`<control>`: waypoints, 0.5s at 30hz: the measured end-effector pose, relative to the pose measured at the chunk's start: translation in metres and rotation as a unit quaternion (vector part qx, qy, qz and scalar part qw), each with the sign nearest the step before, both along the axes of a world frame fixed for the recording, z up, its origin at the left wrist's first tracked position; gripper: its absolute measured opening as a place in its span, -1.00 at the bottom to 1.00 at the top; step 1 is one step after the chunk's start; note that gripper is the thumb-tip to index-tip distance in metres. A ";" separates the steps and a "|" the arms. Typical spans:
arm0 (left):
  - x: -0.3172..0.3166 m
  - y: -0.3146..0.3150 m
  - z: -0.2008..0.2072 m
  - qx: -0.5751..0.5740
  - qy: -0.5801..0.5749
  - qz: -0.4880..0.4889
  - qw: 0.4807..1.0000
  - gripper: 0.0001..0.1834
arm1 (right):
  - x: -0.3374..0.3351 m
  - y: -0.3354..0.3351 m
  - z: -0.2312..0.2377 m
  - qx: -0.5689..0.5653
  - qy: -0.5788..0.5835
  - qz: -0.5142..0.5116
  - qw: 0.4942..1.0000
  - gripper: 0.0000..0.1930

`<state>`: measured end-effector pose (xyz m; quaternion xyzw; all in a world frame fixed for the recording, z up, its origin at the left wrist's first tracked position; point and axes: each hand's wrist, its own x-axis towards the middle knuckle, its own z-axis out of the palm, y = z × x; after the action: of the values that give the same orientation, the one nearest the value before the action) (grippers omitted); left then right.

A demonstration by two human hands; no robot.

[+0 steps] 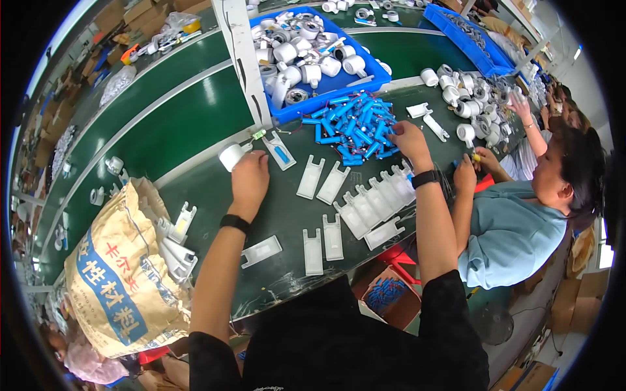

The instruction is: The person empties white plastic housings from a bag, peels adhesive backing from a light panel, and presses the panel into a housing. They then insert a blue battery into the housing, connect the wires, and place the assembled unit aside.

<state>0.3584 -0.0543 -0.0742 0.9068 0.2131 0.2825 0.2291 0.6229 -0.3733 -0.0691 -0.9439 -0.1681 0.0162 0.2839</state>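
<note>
Across the green tabletop (280, 215), blue batteries (358, 127) lie heaped, seemingly for easy reach, right hand (412, 144) at their edge, its pinch unclear, while the left hand (251, 174) has fingers pinching a white lamp head (231, 156).

a white post (242, 62) is the landmark; a green conveyor belt (195, 98) stretches to either side of it; left of the post lie a clear plastic bag (119, 86) and a small orange object (130, 55) (too small to name); well right of the post sits a blue bin (497, 68) of grey parts; nearer than the post, to its right, are a co-worker in a teal shirt (515, 228) and some brown cartons (574, 296)
</note>
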 end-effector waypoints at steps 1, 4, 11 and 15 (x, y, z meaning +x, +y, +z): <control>0.008 -0.004 -0.001 -0.006 0.009 -0.002 1.000 -0.81 | 0.009 -0.006 -0.009 0.021 0.012 -0.010 1.000 -0.63; 0.023 -0.002 -0.012 0.015 0.009 0.017 1.000 -0.74 | 0.012 0.002 -0.012 0.058 0.077 -0.008 0.995 -0.62; 0.052 -0.019 -0.001 -0.567 -0.079 0.167 0.803 -0.43 | -0.003 -0.015 0.014 0.166 0.079 -0.090 0.979 -0.69; 0.062 -0.001 -0.008 -0.703 -0.195 0.234 0.643 -0.60 | -0.032 -0.020 0.049 0.349 0.031 -0.013 0.937 -0.82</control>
<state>0.4200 -0.0552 -0.0821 0.3170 0.5032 0.2619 0.7601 0.5911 -0.3933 -0.0203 -0.7867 -0.1418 -0.0177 0.6006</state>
